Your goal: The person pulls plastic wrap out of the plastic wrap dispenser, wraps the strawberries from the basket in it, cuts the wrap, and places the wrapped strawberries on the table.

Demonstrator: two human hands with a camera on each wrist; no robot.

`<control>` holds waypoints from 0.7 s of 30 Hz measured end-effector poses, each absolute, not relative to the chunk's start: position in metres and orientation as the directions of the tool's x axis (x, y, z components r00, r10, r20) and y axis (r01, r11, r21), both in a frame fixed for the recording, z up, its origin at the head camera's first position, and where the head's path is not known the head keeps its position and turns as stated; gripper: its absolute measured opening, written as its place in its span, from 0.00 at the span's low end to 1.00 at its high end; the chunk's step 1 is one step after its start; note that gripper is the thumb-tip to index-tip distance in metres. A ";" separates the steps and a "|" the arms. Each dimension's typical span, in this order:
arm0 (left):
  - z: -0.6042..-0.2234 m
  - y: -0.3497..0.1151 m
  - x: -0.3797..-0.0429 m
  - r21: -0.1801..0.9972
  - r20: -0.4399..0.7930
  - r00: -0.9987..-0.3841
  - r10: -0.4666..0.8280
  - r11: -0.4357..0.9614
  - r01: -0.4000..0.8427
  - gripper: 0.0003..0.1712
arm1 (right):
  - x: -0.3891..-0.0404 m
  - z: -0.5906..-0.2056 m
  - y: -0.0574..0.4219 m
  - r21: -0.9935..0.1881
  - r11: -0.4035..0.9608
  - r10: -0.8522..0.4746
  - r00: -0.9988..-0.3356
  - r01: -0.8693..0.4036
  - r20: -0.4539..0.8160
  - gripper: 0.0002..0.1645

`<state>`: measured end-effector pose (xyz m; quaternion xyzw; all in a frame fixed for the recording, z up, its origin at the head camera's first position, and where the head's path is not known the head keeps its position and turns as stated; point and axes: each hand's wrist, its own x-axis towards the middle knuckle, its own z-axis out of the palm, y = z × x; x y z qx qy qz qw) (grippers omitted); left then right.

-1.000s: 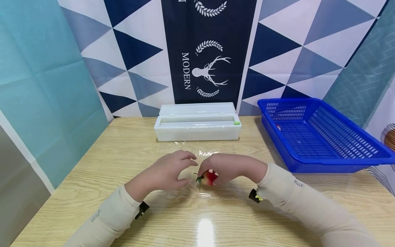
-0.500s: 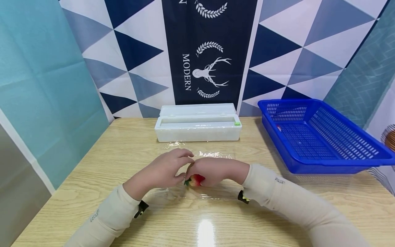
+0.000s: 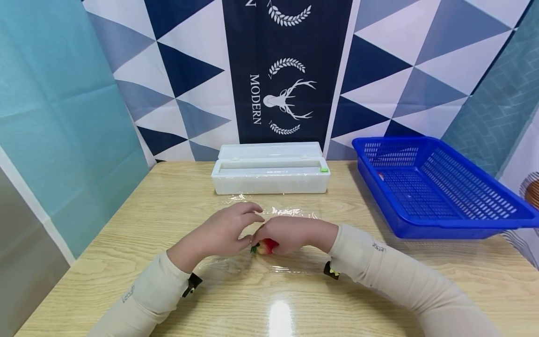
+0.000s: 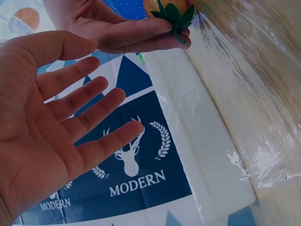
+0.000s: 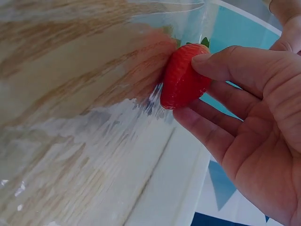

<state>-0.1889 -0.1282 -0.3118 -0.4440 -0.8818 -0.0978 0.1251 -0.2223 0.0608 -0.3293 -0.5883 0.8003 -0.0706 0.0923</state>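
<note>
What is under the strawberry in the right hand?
Below the strawberry, clear plastic film is spread over the table. The exact spot beneath is covered by it and the right hand.

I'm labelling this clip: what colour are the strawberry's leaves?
The strawberry's leaves are green, clearest in the left wrist view.

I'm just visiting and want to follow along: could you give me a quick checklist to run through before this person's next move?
1. Strawberry secure: ok, pinched by the right hand.
2. Left hand free: ok, it holds nothing.
3. Clear film laid on the wooden table: ok.
4. Strawberry released: not ok, not yet let go.
5. Film separate from the white box: cannot tell.
</note>
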 end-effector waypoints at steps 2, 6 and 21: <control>-0.312 -0.128 -0.189 0.062 0.310 -0.573 0.759 0.585 0.809 0.19 | -0.222 -0.329 0.061 -0.219 0.299 -0.954 -0.294 -0.929 -0.059 0.21; -0.311 -0.130 -0.189 0.061 0.310 -0.580 0.754 0.593 0.803 0.19 | -0.222 -0.329 0.063 -0.216 0.289 -0.957 -0.285 -0.933 -0.051 0.22; -0.306 -0.144 -0.185 0.155 0.215 -0.625 0.751 0.606 0.781 0.20 | -0.210 -0.302 0.107 -0.135 0.366 -0.930 -0.364 -0.921 -0.045 0.19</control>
